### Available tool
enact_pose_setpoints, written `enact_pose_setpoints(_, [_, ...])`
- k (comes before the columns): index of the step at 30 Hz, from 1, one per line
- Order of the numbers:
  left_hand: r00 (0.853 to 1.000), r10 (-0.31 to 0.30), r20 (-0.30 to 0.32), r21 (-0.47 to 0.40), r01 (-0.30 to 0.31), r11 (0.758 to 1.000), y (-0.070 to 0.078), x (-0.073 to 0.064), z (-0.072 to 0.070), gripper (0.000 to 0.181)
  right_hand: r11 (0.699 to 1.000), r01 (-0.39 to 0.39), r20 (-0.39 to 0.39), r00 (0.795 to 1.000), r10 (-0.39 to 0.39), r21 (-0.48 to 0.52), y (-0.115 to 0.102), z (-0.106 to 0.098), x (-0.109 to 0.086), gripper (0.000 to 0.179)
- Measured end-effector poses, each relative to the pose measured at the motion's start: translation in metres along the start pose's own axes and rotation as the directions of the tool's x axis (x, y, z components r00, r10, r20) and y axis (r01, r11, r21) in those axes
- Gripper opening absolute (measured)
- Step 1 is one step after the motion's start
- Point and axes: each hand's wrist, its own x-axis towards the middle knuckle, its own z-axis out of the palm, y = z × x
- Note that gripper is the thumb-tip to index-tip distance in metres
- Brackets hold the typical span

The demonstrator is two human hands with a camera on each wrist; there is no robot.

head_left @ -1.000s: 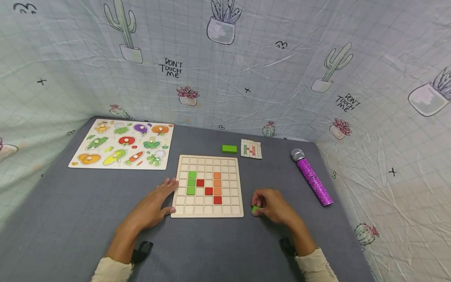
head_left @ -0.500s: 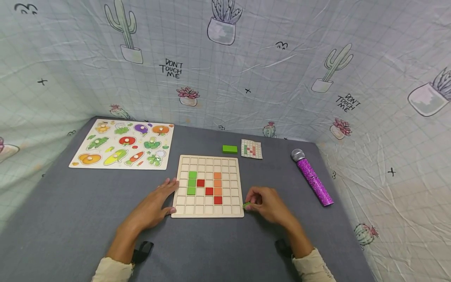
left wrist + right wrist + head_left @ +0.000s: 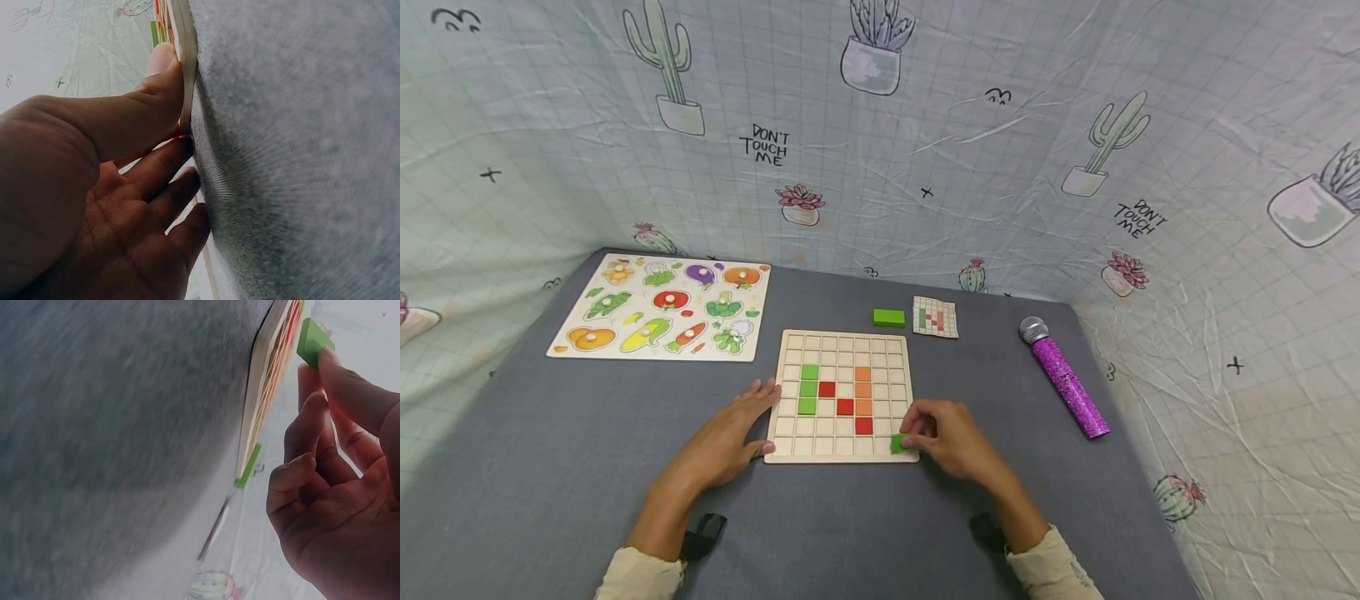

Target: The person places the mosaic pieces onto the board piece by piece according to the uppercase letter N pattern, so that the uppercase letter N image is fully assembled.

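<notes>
My right hand (image 3: pixel 951 437) pinches a small green square tile (image 3: pixel 898 443) between thumb and fingers, over the near right corner of a wooden grid board (image 3: pixel 842 457). The right wrist view shows the tile (image 3: pixel 315 342) at the fingertips, raised above the board's surface. My left hand (image 3: pixel 722 437) rests at the board's left edge with fingers spread and thumb touching the rim. Several tiles lie in the grid: a green column (image 3: pixel 808 389), an orange column (image 3: pixel 862 392), and red squares (image 3: pixel 845 407) between and below them.
Behind the board lies a green block (image 3: pixel 889 317), beside a small pattern card (image 3: pixel 936 317) printed with a coloured grid. A vegetable puzzle board (image 3: pixel 625 354) is at the back left. A purple glittery microphone (image 3: pixel 1071 387) lies to the right on the grey table (image 3: pixel 850 533).
My right hand has moved left with the green tile, from the table beside the board to over its near right corner. The left hand has stayed in place.
</notes>
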Motion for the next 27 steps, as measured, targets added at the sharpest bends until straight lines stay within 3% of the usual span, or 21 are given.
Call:
enact_pose_setpoints(14, [1.0, -0.006, 0.007, -0.005, 0.006, 1.0, 0.001, 0.0, -0.001, 0.083, 0.999, 0.043, 0.026, 0.999, -0.043, 0.005, -0.021, 0.02, 0.013, 0.016])
enact_pose_setpoints(27, [1.0, -0.014, 0.004, 0.004, 0.014, 1.0, 0.002, 0.0, -0.002, 0.084, 0.999, 0.035, 0.022, 0.999, -0.034, -0.026, -0.044, 0.041, 0.028, 0.018])
